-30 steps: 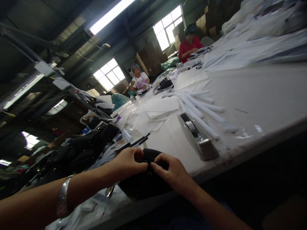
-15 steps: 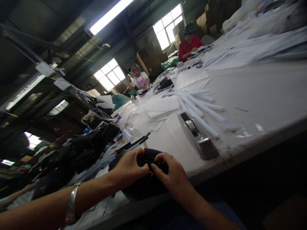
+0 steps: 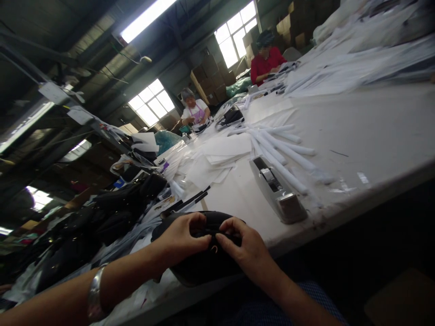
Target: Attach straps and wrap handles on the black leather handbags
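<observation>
A black bag with a small gold-coloured ring or hook on its front stands at the near table edge. My left hand pinches the bag's upper edge from the left, thumb and fingers curled over it. From the right, my right hand grips the same edge, its thumb close to the left thumb. What exactly lies between the fingertips is too dark to make out. A tape dispenser rests on the table to the right of the bag.
White rolled tubes and white sheets lie on the white table. Black bags are heaped at left. Black strips lie behind the held bag. Two people, one in red and one in a purple apron, sit farther off.
The view has shifted slightly. Both hands stay on the bag's edge with small finger movements. The person in the apron has lowered a raised hand, and an arm at far left has mostly left view.
</observation>
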The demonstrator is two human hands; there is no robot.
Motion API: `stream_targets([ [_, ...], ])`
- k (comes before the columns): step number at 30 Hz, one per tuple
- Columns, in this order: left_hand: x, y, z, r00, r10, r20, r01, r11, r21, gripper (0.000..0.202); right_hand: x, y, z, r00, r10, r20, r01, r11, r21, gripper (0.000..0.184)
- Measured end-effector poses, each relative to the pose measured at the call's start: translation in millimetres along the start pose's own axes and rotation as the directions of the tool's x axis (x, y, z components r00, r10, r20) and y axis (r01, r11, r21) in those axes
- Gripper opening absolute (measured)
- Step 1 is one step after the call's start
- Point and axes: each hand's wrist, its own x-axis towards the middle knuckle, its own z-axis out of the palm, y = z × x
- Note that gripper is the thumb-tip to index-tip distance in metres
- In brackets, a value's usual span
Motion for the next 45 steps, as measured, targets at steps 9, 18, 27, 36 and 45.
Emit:
stream_targets([
  [9,-1.8,-1.9,15.1,0.996,0.067,-0.066,-0.063,0.996,0.068,0.03,-9.0,4.2,7.9,0.996,-0.079,-0.039,0.076,0.995,-0.061,0.014],
  [18,-0.6,-1.7,8.5,0.998,0.063,-0.003,-0.063,0.998,0.023,0.023,-5.2,8.5,3.3,0.997,-0.064,-0.036,0.066,0.996,0.061,0.01],
  [27,-2.9,-12.6,12.0,0.996,0.089,0.029,-0.088,0.995,-0.043,0.024,-2.8,3.5,-7.3,0.999,0.005,0.045,-0.007,0.998,0.059,0.012],
  [36,-7.2,-8.1,21.8,0.995,0.081,-0.063,-0.078,0.996,0.049,0.022,-9.9,2.8,-0.7,0.999,-0.047,0.018,0.048,0.998,-0.03,0.012],
  [45,3.1,-3.2,-10.7,0.989,0.117,0.086,-0.125,0.988,0.087,0.036,-0.8,1.4,-10.7,0.999,-0.005,-0.044,0.003,0.999,-0.052,0.012],
])
